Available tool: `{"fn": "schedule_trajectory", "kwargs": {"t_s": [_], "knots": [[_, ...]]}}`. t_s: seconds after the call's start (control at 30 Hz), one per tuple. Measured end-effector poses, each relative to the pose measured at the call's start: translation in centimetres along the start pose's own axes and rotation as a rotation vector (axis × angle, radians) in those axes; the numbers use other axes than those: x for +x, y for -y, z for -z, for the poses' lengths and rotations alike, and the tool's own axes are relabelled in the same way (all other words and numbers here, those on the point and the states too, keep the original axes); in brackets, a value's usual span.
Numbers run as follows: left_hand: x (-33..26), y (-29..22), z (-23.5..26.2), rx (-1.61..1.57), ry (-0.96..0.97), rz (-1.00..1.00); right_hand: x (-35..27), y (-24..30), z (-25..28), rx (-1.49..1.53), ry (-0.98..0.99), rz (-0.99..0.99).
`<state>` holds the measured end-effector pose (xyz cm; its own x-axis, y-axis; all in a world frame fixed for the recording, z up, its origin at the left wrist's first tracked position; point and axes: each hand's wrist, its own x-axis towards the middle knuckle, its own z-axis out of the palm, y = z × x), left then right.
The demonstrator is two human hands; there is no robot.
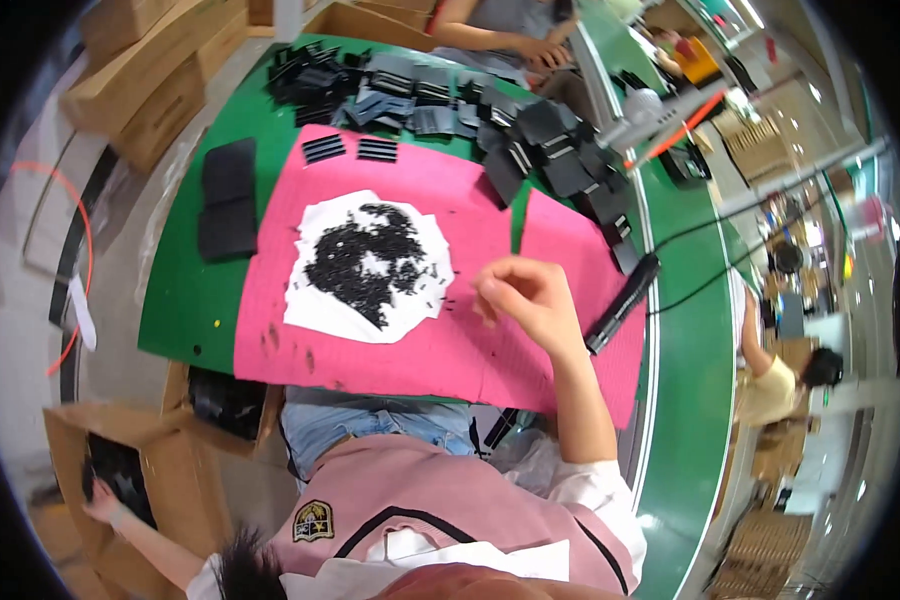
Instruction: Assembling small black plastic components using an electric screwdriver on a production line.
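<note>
My right hand [530, 300] hovers over the right part of the pink mat [400, 365], fingers curled toward the thumb. Whatever lies between its fingertips is hidden or too small to name. Left of it, a heap of tiny black pieces [355, 260] is spread on a white sheet [310, 318]. Down at the far left, my left hand [108, 503] reaches to an open cardboard box [190, 480], with a dark piece [88, 478] at its closed fingers. Black material [118, 465] shows inside that box.
Flat black parts [560, 150] are piled along the mat's far side. Two slotted black parts [377, 150] lie on the mat, and black panels [228, 200] left of it. A corded black electric screwdriver [625, 302] rests at right. Another person's hands [542, 52] are across the green table [175, 300].
</note>
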<state>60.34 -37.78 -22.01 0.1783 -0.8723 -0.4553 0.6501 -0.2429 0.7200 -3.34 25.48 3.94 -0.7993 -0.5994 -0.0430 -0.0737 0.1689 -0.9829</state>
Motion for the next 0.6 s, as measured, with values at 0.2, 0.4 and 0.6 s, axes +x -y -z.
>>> {"fn": "schedule_trajectory", "kwargs": {"t_s": [0.2, 0.4, 0.6], "knots": [[-4.1, 7.4, -4.6, 0.201, -0.115, -0.106, 6.5, -2.5, 2.1, -1.200, -0.451, 0.497], [-7.9, 14.0, -18.1, 0.220, 0.530, -0.087, 12.9, -7.0, 4.9, -1.525, -0.574, 0.000], [-34.5, 22.7, -35.5, 0.294, 1.128, 0.046, 7.7, -3.4, 2.1, -1.419, -0.577, 0.244]]}}
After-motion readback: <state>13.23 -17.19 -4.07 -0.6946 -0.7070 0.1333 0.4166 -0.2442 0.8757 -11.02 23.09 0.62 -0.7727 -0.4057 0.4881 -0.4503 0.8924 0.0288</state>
